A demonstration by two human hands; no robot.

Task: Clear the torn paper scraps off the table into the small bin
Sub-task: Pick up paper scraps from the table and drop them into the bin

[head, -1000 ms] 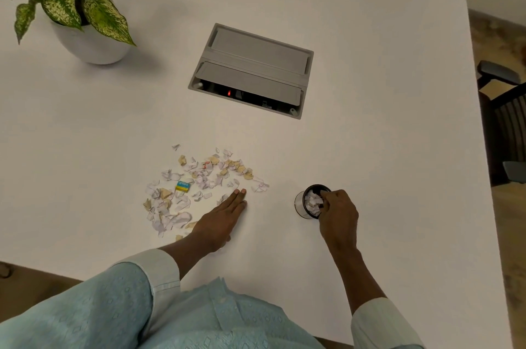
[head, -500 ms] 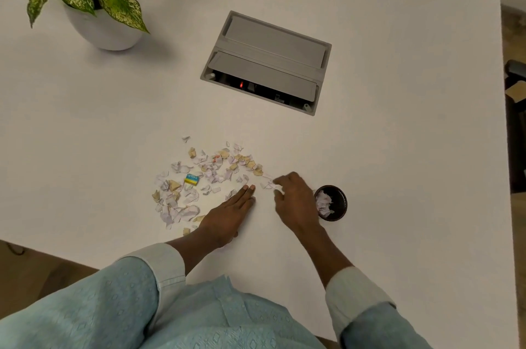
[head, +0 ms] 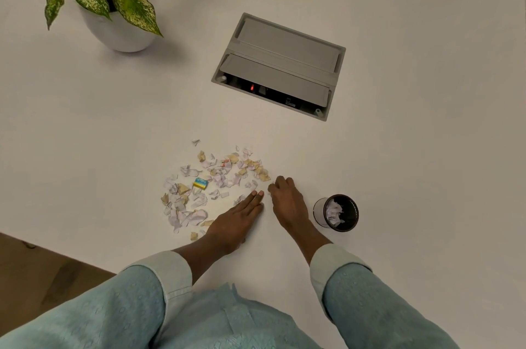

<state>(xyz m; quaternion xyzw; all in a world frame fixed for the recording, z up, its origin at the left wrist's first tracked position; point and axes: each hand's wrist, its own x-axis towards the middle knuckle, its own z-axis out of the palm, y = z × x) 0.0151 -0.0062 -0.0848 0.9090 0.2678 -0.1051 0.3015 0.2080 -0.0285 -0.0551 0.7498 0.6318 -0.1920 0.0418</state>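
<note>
Torn paper scraps (head: 219,178), white and tan, lie scattered on the white table (head: 398,149) in front of me. My left hand (head: 236,220) lies flat, palm down, fingers together, at the near right edge of the scatter. My right hand (head: 287,200) is beside it, fingers curled down and pinched on a few scraps at the pile's right edge. The small black bin (head: 354,216) stands upright just right of my right wrist, with white scraps inside.
A small yellow and blue block (head: 200,183) sits among the scraps. A grey cable box (head: 280,67) is set into the table beyond them. A potted plant (head: 119,32) stands at the far left. The table's near edge runs close at lower left.
My right hand left the bin and moved left to the right edge of the scraps, where its fingers closed. The left hand stayed flat in place.
</note>
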